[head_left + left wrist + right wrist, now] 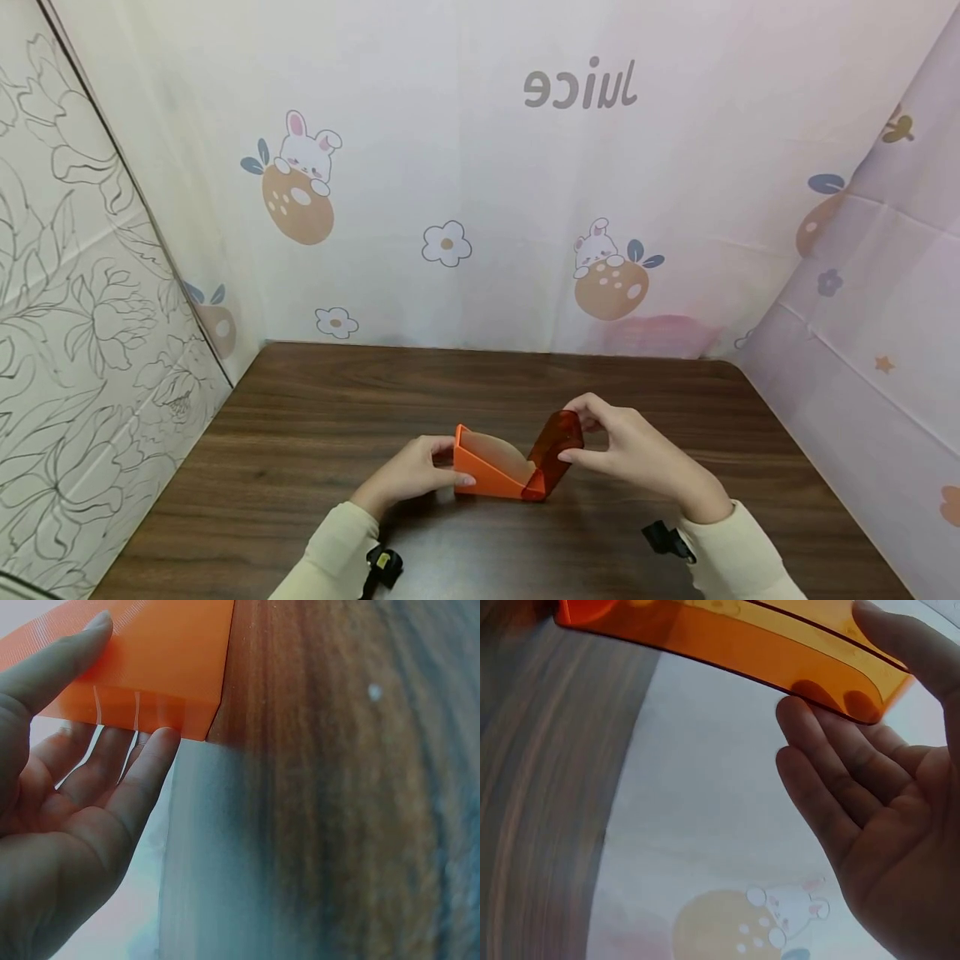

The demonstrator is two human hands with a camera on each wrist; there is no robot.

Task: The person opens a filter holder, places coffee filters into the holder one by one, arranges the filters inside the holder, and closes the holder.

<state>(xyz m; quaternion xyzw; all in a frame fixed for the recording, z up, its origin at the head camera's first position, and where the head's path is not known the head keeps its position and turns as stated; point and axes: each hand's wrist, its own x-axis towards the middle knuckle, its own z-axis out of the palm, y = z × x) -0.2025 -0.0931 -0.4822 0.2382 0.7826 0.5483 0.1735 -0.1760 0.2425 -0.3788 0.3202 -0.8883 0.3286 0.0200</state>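
An orange box (pixel 491 475) with a sloping side stands on the table, its translucent orange-red lid (pixel 558 446) tilted up at the right end. Inside the box is a tan, paper-like piece (pixel 495 450) with a curved upper edge. My left hand (pixel 416 471) grips the box's left end, thumb on the front face. In the left wrist view the fingertips touch the orange end wall (pixel 150 709). My right hand (pixel 630 446) pinches the raised lid near its free end. The right wrist view shows the thumb on one side of the lid (pixel 727 649) and fingers on the other.
Dark wood-grain table (pixel 330 400) lies under the box. Behind it hangs a pale curtain (pixel 450 167) printed with rabbits, fruit and flowers. A floral panel (pixel 97 292) borders the left side. Black straps with small devices (pixel 386 562) sit at both wrists.
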